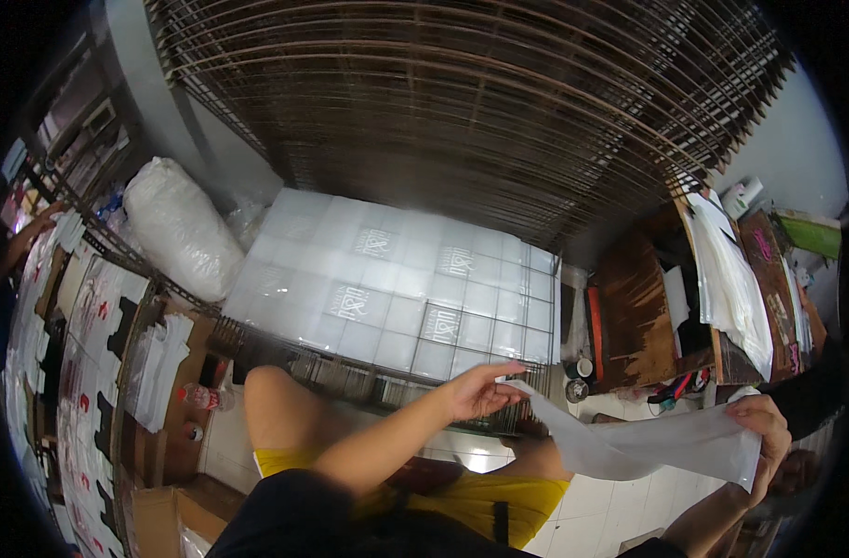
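Between my hands stretches a translucent whitish plastic sheet (pixel 620 448), possibly a bag, sagging and twisted in the middle. My left hand (pixel 485 392) pinches its narrow left corner between thumb and fingers. At the other end, my right hand (pixel 764 435) is closed round the sheet's edge. Ahead of my left hand is a wire rack shelf (pixel 415 327) covered by rows of frosted plastic bags (pixel 387 270), some with a white printed mark. My left hand is just off the shelf's near right corner.
Raised wire shelves (pixel 443 84) stack up over the far side. On the left stand a bulky white plastic sack (pixel 178 228) and a rack of white printed pieces (pixel 94 391). To the right, a wooden table (pixel 634 307) stands beside a pile of white sheets (pixel 736 279). Another person's arm (pixel 812 316) shows at far right.
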`<state>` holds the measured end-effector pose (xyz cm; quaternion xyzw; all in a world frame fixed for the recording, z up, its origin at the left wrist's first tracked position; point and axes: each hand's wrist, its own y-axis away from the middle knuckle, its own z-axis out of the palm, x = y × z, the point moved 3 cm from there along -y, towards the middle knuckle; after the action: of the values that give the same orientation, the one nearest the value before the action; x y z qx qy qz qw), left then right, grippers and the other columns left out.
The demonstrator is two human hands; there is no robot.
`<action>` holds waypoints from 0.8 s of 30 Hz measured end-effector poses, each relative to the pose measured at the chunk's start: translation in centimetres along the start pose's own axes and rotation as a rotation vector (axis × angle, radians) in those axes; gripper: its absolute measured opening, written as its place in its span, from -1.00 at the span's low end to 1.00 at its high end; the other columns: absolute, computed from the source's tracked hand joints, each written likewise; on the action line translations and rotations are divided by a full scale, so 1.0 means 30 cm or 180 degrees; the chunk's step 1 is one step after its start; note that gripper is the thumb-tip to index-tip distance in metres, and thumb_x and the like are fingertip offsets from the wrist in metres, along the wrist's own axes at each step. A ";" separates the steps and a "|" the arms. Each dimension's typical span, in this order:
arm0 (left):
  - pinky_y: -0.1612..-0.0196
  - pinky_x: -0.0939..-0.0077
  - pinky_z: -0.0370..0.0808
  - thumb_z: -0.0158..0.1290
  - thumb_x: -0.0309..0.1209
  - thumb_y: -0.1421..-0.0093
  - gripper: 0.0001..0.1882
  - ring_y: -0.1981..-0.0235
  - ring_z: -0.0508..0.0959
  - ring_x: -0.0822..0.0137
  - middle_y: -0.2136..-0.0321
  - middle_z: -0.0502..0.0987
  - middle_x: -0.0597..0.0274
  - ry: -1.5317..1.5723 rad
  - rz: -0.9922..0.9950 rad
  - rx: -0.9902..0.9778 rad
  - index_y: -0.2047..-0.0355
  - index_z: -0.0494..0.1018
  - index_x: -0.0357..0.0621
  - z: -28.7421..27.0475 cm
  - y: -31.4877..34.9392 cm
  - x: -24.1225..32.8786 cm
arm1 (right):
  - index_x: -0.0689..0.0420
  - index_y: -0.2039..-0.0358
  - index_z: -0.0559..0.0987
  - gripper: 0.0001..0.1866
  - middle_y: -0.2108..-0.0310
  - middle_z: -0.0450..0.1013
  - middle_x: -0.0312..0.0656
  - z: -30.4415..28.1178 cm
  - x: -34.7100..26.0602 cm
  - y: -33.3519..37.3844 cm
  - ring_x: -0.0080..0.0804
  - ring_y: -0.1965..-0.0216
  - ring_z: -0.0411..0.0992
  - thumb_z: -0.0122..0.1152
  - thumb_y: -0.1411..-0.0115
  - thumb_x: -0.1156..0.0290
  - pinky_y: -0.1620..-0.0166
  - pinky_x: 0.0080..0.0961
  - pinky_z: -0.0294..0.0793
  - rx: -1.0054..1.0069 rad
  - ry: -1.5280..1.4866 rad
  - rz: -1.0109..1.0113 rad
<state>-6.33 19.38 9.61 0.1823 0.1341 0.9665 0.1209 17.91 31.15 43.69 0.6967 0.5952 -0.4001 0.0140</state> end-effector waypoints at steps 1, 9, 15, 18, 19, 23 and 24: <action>0.42 0.82 0.48 0.02 -0.22 -0.18 -0.48 0.43 0.50 0.47 0.22 0.48 0.12 -0.0189 0.0108 0.0064 -0.10 0.23 -0.15 -0.035 0.006 -0.016 | 0.33 0.34 0.46 -0.37 0.38 0.39 0.04 0.034 0.000 -0.035 -0.27 0.38 0.37 -0.02 -0.04 -0.13 0.29 -0.46 0.34 0.0103 -0.0170 0.0042; 0.37 0.86 0.46 -0.01 -0.63 -0.03 -0.49 0.43 0.44 0.59 0.34 0.45 0.25 0.0085 0.1217 0.1074 -0.06 0.26 -0.24 -0.310 0.134 0.186 | 0.26 -0.04 0.30 -0.50 0.44 0.50 -0.07 0.349 0.276 -0.261 -0.40 0.39 0.47 -0.05 0.00 0.52 0.22 -0.58 0.41 0.0548 -0.1683 0.1881; 0.35 0.75 0.47 0.01 -0.64 -0.04 -0.63 0.40 0.48 0.49 0.42 0.48 0.27 -0.0409 0.2369 0.2122 0.08 0.39 -0.31 -0.294 0.312 0.535 | 0.15 -0.01 0.35 -0.40 0.07 0.34 -0.09 0.492 0.700 -0.319 -0.44 0.19 0.38 -0.17 0.16 0.63 0.12 -0.64 0.35 0.0094 -0.2053 0.2098; 0.35 0.72 0.44 0.02 -0.63 -0.05 -0.64 0.40 0.47 0.50 0.39 0.50 0.25 -0.0988 0.2966 0.2110 0.09 0.42 -0.27 -0.191 0.446 0.561 | 0.15 0.00 0.35 -0.38 0.02 0.29 -0.11 0.555 0.704 -0.304 -0.42 0.14 0.35 -0.17 0.21 0.65 0.10 -0.66 0.34 0.0302 -0.1987 0.2050; 0.36 0.69 0.44 0.02 -0.63 -0.05 -0.66 0.41 0.48 0.49 0.39 0.51 0.25 -0.1252 0.3101 0.2229 0.10 0.44 -0.27 -0.183 0.475 0.543 | 0.15 0.01 0.35 -0.38 0.02 0.28 -0.12 0.573 0.683 -0.279 -0.41 0.13 0.33 -0.17 0.22 0.65 0.09 -0.66 0.34 0.0406 -0.1875 0.2036; 0.39 0.64 0.42 0.01 -0.61 -0.06 -0.71 0.46 0.48 0.51 0.42 0.54 0.26 -0.1942 0.3003 0.2775 0.17 0.49 -0.25 -0.291 0.540 0.353 | 0.14 -0.02 0.29 -0.29 0.17 0.29 -0.24 0.783 0.788 -0.076 -0.44 0.18 0.30 -0.15 0.31 0.70 0.16 -0.66 0.33 0.0366 -0.1718 0.2221; 0.39 0.63 0.42 0.01 -0.60 -0.06 -0.73 0.47 0.47 0.52 0.43 0.55 0.27 -0.2000 0.2801 0.2916 0.19 0.51 -0.25 -0.359 0.532 0.315 | 0.13 -0.03 0.28 -0.29 0.17 0.27 -0.20 0.844 0.811 -0.022 -0.41 0.24 0.31 -0.09 0.30 0.73 0.20 -0.63 0.35 0.0389 -0.1534 0.2336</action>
<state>-21.98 4.81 7.81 0.5224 0.3998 0.6737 -0.3367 2.95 38.70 12.81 0.7482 0.2634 -0.5542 0.2523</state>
